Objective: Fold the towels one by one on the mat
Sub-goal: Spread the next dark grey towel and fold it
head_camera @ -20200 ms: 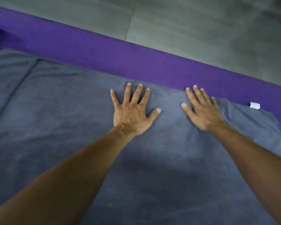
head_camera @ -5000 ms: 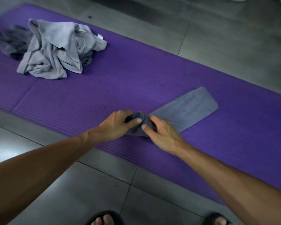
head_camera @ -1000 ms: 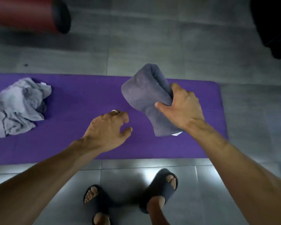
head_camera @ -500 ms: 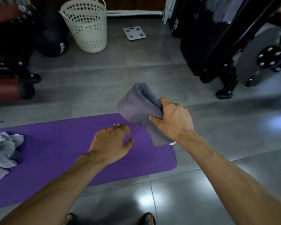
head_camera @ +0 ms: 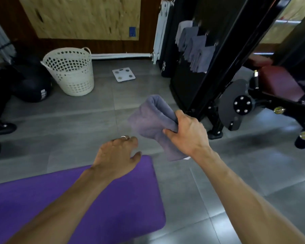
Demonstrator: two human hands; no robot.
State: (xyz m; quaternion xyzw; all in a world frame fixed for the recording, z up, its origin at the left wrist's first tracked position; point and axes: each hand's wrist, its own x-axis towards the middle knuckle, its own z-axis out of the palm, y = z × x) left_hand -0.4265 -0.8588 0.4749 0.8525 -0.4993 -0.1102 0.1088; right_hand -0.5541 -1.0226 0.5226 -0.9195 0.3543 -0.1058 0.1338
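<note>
Right hand (head_camera: 187, 134) grips the rolled towel (head_camera: 151, 124), hiding its middle; left hand (head_camera: 116, 155) loosely curled, empty.

I saw a dim, soft picture: window glare at upper right, pale sheen on the floor tiles (head_camera: 245, 173), edges bowed.

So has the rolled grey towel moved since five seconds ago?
Yes. The rolled grey towel lay on the purple mat then; now the right hand grips it in the air, beyond the mat's end, over the floor tiles.
</note>
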